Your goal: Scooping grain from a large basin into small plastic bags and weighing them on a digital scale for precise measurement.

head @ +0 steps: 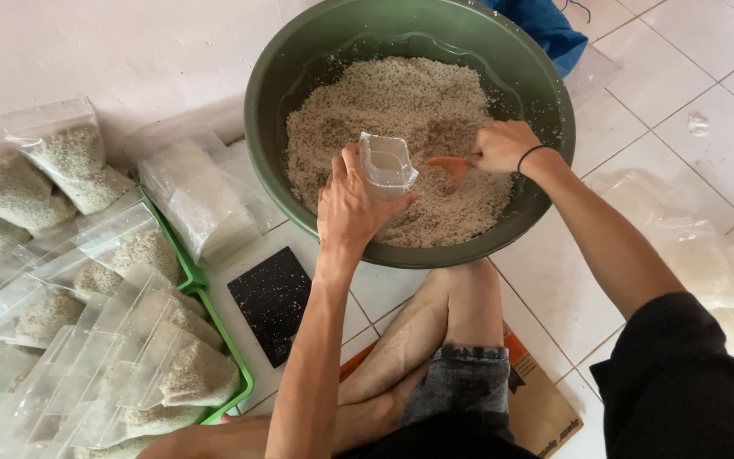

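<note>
In the head view, the left hand point(352, 202) had its fingers clamped on a small clear plastic bag point(386, 164), empty-looking and glossy, held open-mouthed and upright over the pale, grainy heap in a large green basin point(269, 98) on the tiled floor. The right hand point(501, 146) had its fingers closed round an orange scoop point(451, 167), whose blade lay in the grain just beside the bag. Filled bags point(142, 340) lay piled in a green tray point(235, 357) well to the left, near a black scale point(272, 302).
</note>
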